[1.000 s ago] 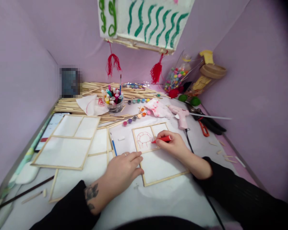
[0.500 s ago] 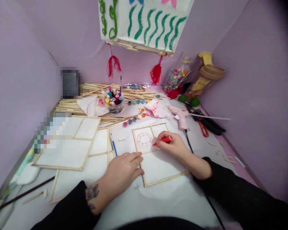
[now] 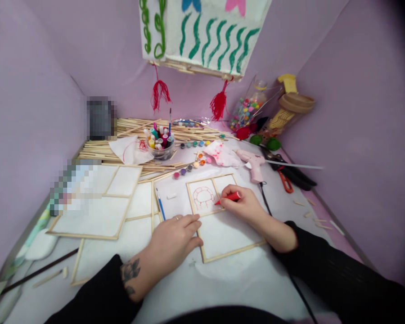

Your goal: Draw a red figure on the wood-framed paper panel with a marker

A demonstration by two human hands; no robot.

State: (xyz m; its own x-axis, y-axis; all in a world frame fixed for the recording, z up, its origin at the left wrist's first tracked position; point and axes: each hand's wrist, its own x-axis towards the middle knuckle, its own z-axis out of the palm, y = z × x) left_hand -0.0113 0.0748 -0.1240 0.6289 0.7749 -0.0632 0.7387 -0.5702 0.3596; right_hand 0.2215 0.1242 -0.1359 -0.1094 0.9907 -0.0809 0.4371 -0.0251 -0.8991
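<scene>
A pale-covered counter (image 3: 243,288) spans the lower and middle frame. A hanging painted panel (image 3: 219,38) with two red tassels occupies the upper centre. Loose wooden sticks (image 3: 96,151) lie across the counter behind the work. At left, one white stick-framed panel (image 3: 91,217) partly overlaps another; a third, the work panel (image 3: 227,234), lies flat right of centre. The left hand (image 3: 173,236) rests at its left edge, fingers extended, thumb apart, grasping nothing. The right hand (image 3: 245,204) lies over its upper right part, fingers clamped on a red marker. A pink glue gun (image 3: 255,164) lies beyond, right of a cup of markers (image 3: 160,150). A blue-handled paintbrush (image 3: 161,207) lies left of the work panel. A red line drawing (image 3: 203,195) fills much of the panel's upper-left compartment. The red marker (image 3: 231,197) points its tip at the drawing's lower right; contact is too small to confirm.
</scene>
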